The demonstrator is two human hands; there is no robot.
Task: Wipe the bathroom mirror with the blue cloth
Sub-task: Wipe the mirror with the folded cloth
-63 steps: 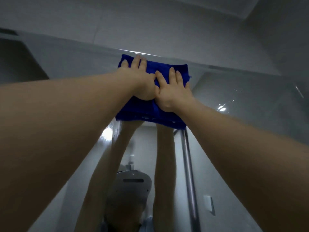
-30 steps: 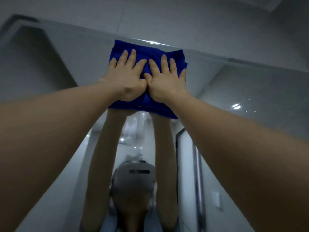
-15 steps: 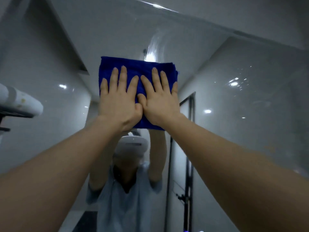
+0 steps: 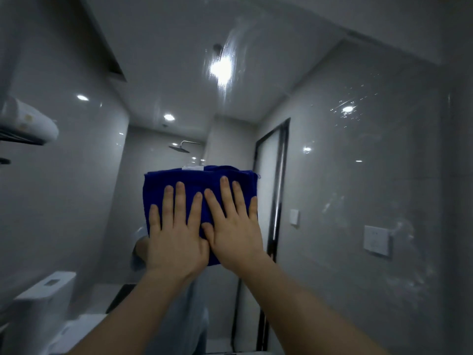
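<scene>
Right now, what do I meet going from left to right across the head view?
White roll, left hand, right hand, dark door frame, white wall plate.

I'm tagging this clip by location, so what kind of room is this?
A bathroom, most likely: there is a large wall mirror, a shower head seen in it, and a white toilet at the lower left.
</scene>
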